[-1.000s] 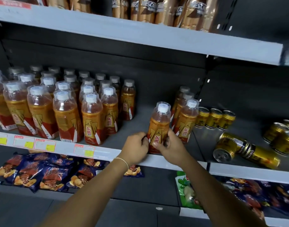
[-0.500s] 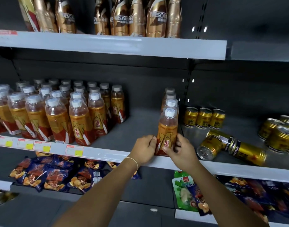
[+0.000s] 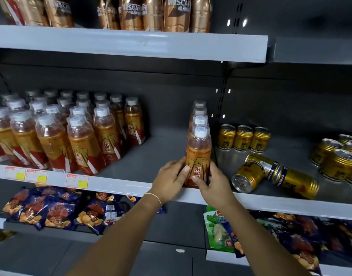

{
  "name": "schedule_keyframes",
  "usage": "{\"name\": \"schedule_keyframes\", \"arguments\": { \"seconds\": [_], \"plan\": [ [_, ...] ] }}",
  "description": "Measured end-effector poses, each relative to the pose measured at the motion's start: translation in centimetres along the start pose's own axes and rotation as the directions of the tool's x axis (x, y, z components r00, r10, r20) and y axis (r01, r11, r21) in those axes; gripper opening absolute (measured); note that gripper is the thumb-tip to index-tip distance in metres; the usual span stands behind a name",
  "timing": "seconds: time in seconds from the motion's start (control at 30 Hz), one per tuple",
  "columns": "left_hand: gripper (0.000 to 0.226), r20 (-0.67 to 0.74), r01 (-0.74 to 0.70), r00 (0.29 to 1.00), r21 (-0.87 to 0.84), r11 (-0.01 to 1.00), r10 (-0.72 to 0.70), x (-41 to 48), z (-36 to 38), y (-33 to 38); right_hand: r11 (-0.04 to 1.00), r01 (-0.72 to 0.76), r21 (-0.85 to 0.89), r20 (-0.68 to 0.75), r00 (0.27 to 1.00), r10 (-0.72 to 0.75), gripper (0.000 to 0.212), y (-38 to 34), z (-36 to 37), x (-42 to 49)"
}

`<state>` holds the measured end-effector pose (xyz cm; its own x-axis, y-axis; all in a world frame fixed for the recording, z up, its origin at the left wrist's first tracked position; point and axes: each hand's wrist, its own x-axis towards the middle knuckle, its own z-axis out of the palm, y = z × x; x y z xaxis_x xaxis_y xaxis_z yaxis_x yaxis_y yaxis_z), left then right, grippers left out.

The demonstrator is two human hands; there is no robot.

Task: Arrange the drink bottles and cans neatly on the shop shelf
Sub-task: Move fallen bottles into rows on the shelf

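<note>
An orange drink bottle (image 3: 199,152) with a white cap stands upright at the front edge of the grey middle shelf (image 3: 131,185). My left hand (image 3: 171,180) and my right hand (image 3: 213,183) grip its lower part from either side. Several more bottles (image 3: 199,116) stand in a single row straight behind it. A large block of the same bottles (image 3: 57,134) fills the shelf's left part. Three gold cans (image 3: 243,138) stand upright right of the row. Two or three gold cans (image 3: 270,176) lie on their sides near the front edge.
More upright gold cans (image 3: 340,156) stand at the far right. Coffee bottles (image 3: 151,12) fill the top shelf. Snack bags (image 3: 57,210) lie on the lower shelf at left and more bags (image 3: 290,236) at right. Bare shelf floor (image 3: 163,148) separates the bottle block from the row.
The held bottle has shifted right into line in front of the row, covering the bottles behind. Both hands stay on it. The camera has moved closer and tilted upward.
</note>
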<state>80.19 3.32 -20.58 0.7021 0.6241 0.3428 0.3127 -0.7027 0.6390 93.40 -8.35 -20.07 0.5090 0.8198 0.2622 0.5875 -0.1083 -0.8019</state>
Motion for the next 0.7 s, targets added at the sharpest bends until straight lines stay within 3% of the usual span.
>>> {"name": "schedule_keyframes", "arguments": {
  "seconds": [0.27,0.4,0.7],
  "plan": [
    [0.071,0.111,0.069,0.991,0.026,0.997,-0.072,0.37,-0.18,0.12,1.000,-0.022,0.002,-0.013,1.000,0.022,0.068,0.30,0.31,0.19],
    [0.057,0.148,0.062,0.986,0.066,0.996,-0.071,0.57,-0.26,0.24,0.998,-0.049,0.033,0.011,0.999,0.048,0.074,0.27,0.17,0.43],
    [0.055,0.165,0.053,0.984,0.068,0.996,-0.063,0.78,-0.09,0.09,0.997,-0.070,0.014,0.026,0.997,0.070,0.065,0.03,0.29,0.42]
  ]
}}
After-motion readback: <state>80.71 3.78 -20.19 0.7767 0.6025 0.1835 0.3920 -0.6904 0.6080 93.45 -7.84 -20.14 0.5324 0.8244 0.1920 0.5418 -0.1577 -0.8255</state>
